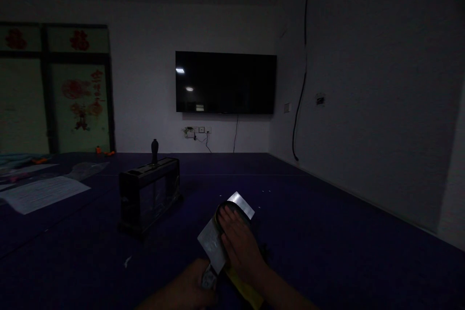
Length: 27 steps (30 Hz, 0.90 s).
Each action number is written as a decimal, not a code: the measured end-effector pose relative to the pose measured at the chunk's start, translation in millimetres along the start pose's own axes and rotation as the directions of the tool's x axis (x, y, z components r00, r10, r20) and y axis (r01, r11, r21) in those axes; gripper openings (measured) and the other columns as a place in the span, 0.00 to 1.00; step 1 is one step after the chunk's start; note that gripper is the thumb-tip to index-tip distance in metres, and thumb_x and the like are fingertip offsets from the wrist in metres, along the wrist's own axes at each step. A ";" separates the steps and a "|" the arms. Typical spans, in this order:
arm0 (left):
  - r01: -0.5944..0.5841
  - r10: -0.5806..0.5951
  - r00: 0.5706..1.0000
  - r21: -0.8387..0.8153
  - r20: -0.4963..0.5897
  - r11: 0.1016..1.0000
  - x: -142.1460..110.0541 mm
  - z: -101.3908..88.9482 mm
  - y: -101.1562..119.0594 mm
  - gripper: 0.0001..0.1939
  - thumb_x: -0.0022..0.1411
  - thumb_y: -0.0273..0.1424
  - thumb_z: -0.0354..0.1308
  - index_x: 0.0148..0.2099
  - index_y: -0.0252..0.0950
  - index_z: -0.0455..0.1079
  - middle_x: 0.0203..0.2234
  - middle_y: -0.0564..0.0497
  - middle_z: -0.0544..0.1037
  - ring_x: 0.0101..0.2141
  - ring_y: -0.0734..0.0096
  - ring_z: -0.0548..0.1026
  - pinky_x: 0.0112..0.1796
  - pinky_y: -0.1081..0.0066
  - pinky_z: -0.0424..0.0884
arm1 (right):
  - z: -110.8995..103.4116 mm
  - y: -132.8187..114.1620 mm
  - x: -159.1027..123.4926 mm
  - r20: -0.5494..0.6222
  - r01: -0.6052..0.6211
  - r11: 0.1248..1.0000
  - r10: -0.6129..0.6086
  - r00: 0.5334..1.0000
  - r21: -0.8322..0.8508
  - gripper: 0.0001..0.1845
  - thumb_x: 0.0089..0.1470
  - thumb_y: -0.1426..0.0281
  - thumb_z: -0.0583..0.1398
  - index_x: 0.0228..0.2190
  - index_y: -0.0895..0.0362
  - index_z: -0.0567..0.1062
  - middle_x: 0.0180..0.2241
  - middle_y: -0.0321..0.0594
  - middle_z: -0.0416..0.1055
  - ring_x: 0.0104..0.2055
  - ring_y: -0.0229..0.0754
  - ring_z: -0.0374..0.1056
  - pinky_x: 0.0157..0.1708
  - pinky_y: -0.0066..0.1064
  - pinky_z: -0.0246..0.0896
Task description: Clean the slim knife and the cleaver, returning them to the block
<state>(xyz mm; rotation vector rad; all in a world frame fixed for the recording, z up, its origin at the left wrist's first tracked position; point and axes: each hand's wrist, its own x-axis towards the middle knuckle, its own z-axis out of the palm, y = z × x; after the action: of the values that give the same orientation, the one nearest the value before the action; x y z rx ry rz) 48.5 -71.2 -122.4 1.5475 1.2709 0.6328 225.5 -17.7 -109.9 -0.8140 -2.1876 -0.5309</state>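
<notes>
Near the bottom centre, my left hand [194, 283] is closed around the handle of a cleaver [213, 244] with a broad, shiny rectangular blade. The blade slants up and to the right. My right hand [238, 242] lies over the middle of the blade, its fingers together on a dark, round-edged pad [219, 209] with a yellowish rim. That pad covers the blade's middle, leaving the bright far end and the near part in sight. Below my right wrist shows a yellow piece [247, 290], partly hidden; I cannot tell what it is.
A black knife block [148, 193] with clear sides stands left of my hands, one dark handle rising from its top. Printed paper sheets [45, 193] and a plastic bag [87, 169] lie farther left on the dark blue surface [327, 242]. Small white scraps are scattered about. The light is dim.
</notes>
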 end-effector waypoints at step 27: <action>0.030 -0.030 0.998 -0.003 0.050 1.000 -8.3 1.9 15.7 0.11 0.42 0.18 0.54 0.30 0.35 0.61 0.18 0.60 0.64 0.18 0.82 0.61 0.18 0.80 0.52 | -1.3 5.6 -1.3 -0.047 -0.081 0.996 0.082 0.995 0.029 0.28 0.62 0.71 0.46 0.62 0.55 0.46 0.62 0.41 0.51 0.63 0.46 0.45 0.58 0.48 0.52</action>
<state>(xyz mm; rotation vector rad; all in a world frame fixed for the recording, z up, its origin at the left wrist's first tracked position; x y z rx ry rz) 54.0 -78.9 -107.2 1.5293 1.2531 0.5736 230.7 -15.0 -109.4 -0.8635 -2.1035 -0.4742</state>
